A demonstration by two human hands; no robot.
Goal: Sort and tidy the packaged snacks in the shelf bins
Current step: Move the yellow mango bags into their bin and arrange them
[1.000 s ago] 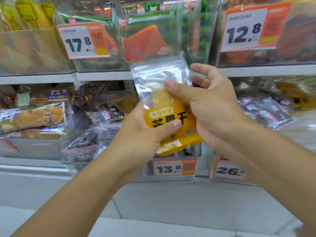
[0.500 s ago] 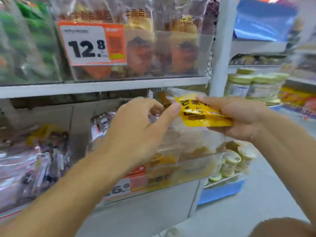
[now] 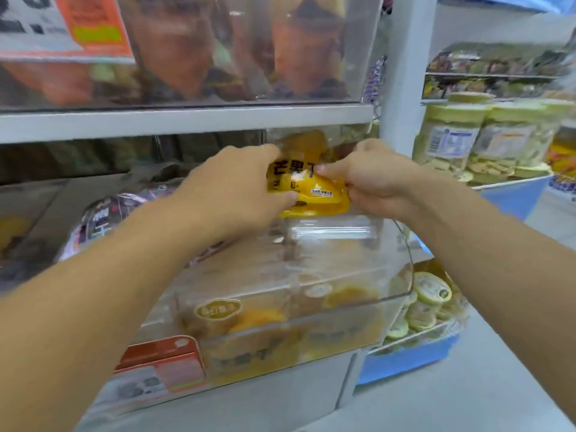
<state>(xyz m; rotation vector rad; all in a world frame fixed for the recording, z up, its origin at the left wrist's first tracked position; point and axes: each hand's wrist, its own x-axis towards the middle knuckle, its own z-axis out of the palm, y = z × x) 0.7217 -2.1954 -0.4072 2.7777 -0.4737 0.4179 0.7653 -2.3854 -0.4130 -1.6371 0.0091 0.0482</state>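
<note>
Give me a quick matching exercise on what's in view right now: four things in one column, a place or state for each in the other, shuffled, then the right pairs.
Things:
1. yellow snack packet
2. clear bin
3. lidded jars
4. orange price tag

Places or states:
A. on the blue shelf to the right
B. held between left hand and right hand
C. on the shelf front, lower left
D. under the hands, with yellow packets inside

Pairs: 1-B, 2-D, 3-A, 4-C
</note>
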